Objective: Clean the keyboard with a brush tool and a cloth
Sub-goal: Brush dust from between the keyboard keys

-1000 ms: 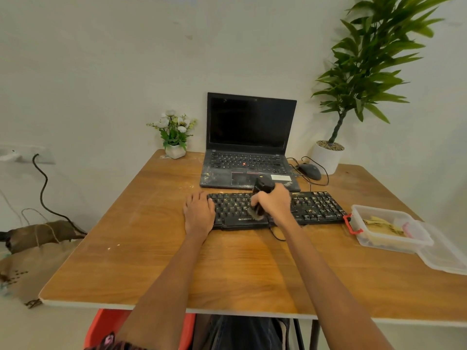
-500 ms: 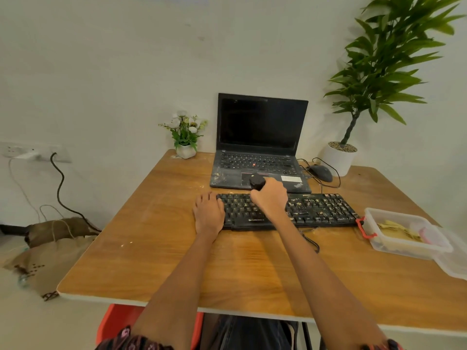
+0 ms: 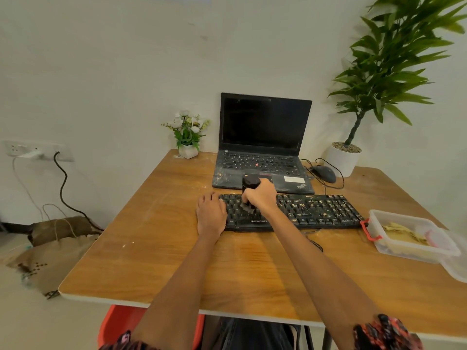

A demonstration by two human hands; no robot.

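Gripping a black brush tool (image 3: 250, 188) upright in a curled fist, the right hand (image 3: 261, 197) presses its pale bristles onto the left-centre keys of a black keyboard (image 3: 316, 210), while the left hand (image 3: 211, 217) lies flat, fingers straight and together, across the keyboard's left end and the table (image 3: 156, 248) beside it. Yellowish crumbs dot the keys to the right of the brush, thickest toward the keyboard's right half. The keyboard lies crosswise on the wooden table, its thin cable (image 3: 314, 245) curling out from under its near edge beside the right forearm. Just beyond it, at the far side, an open black laptop (image 3: 264, 137) with a dark screen stands with pale dust smeared over its palm rest. A dark mouse (image 3: 324, 173) with a looped cord sits to the laptop's right, near a white pot holding a tall green plant (image 3: 386, 72) at the far right corner. A small white pot of white flowers (image 3: 188, 137) stands to the laptop's left at the far edge. At the right, touching the keyboard's end, a clear plastic container (image 3: 409, 238) with a red latch holds yellowish scraps; its lid lies beside it at the table's right edge. Left of the table, a brown paper bag (image 3: 53, 253) rests on the floor below a wall socket (image 3: 32, 150) with a black cord plugged in. No cloth can be made out.
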